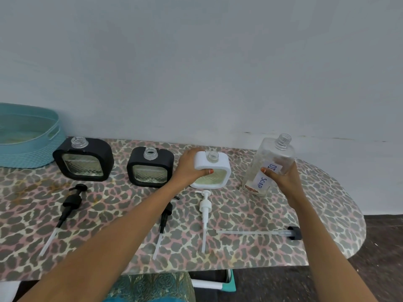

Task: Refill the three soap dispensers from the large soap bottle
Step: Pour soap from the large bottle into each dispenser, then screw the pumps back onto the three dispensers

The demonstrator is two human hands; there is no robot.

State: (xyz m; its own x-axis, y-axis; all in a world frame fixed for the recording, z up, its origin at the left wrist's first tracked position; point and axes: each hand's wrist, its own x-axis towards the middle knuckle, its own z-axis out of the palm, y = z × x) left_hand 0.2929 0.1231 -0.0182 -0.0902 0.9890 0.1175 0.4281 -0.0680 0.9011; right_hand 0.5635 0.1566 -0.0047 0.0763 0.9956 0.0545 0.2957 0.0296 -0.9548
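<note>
While left grip (pixel 189 165) clasps white dispenser (pixel 222 166), right grip (pixel 282 178) holds soap bottle (pixel 267 154); white pump (pixel 205 206) nearby

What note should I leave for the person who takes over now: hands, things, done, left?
Left hand grips the white dispenser on the table. Right hand holds the big soap bottle, tilted, cap off.
A big black dispenser and a small black dispenser stand left of it; all three are open.
The black pumps, white pump and the bottle's cap lie in front.
Done: all opened; fill levels unclear.
Left: finish any pouring, screw pumps back on.
</note>
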